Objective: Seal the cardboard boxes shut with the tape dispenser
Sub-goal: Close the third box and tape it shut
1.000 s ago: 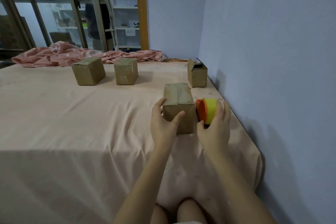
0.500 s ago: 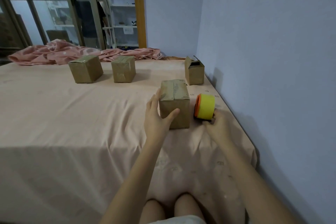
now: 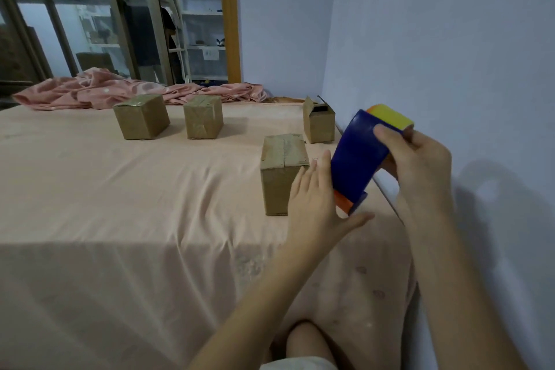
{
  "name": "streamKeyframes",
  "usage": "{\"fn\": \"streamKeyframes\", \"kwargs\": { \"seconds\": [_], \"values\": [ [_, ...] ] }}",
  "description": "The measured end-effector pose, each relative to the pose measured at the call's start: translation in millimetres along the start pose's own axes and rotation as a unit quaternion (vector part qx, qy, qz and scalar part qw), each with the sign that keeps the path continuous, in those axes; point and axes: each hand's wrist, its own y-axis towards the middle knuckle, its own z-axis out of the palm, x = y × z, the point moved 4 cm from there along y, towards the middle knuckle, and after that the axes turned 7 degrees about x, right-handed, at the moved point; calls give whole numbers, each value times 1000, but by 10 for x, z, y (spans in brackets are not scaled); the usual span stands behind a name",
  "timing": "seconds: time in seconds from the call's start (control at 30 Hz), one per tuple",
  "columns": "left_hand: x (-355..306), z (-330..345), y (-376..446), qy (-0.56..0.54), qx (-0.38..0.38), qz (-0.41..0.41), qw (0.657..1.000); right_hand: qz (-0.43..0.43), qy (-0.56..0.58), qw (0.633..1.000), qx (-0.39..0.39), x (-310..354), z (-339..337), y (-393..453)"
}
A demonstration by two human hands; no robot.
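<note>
Right hand (image 3: pixel 420 165) raised at 2 o'clock, fingers curled round blue tape dispenser (image 3: pixel 357 159), yellow roll (image 3: pixel 390 116) uppermost, orange end lowest. Left hand (image 3: pixel 318 204) spread flat, thumb out, beside dispenser's lower end, holding nothing. Nearest cardboard box (image 3: pixel 282 171) stood on pink sheet (image 3: pixel 120 204) at 12 o'clock, just left of left hand.

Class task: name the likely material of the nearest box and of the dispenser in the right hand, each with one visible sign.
Nearest box: matte brown cardboard; folded flaps meet on top. Dispenser: probably smooth glossy plastic; its blue shell shows sheen.
</note>
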Motion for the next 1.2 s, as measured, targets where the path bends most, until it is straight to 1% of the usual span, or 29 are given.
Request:
{"fn": "streamKeyframes", "kwargs": {
  "seconds": [0.07, 0.1, 0.13, 0.2, 0.27, 0.3, 0.33, 0.37, 0.4, 0.43, 0.47, 0.5, 0.57, 0.63, 0.77, 0.97, 1.0, 1.07, 1.13, 1.2],
  "values": [
    [-61, -66, 16, -39, -36, -5, 999, 6, 52, 998, -17, 42, -1, -37],
    [-84, -111, 26, -45, -53, -4, 998, 7, 70, 997, -13, 45, 10, -47],
    [-97, -150, 34, -48, -60, -3, 997, 4, 70, 998, 7, 55, 42, -61],
    [-82, -231, 46, -40, -59, 8, 997, -12, 7, 997, 73, 59, 132, -91],
    [-52, -319, 69, -37, -47, 21, 998, -21, -60, 991, 118, 36, 202, -104],
    [-35, -360, 84, -38, -36, 26, 998, -29, -70, 989, 126, 25, 220, -103],
    [-18, -390, 97, -45, -17, 32, 998, -43, -66, 989, 127, 25, 235, -106],
    [7, -403, 103, -69, 17, 32, 997, -62, -48, 989, 123, 30, 246, -116],
    [42, -407, 97, -121, 61, 19, 991, -80, -15, 990, 112, 36, 259, -132],
    [74, -414, 79, -204, 103, -12, 973, -94, 26, 991, 93, 31, 264, -151],
    [108, -429, 52, -293, 129, -48, 946, -97, 68, 991, 66, 19, 267, -169],
    [150, -446, 31, -362, 134, -77, 919, -90, 104, 990, 34, 2, 266, -179],
    [242, -481, -1, -432, 104, -114, 889, -65, 160, 985, -18, -39, 263, -172],
    [308, -505, -14, -499, 63, -138, 853, -40, 202, 978, -43, -88, 267, -149],
    [300, -462, -35, -532, 80, -136, 832, -27, 246, 968, -50, -160, 334, -150],
    [311, -396, -32, -581, 44, -158, 797, -3, 283, 957, -67, -217, 373, -188],
    [327, -390, -35, -579, 38, -169, 797, 1, 287, 956, -68, -220, 378, -189],
    [355, -389, -30, -552, 17, -195, 811, 4, 290, 955, -69, -231, 390, -195],
    [369, -390, -18, -508, -16, -211, 835, 9, 287, 955, -74, -244, 415, -212],
    [358, -416, -1, -444, -67, -207, 869, 19, 286, 954, -90, -271, 441, -233]
  ]
}}
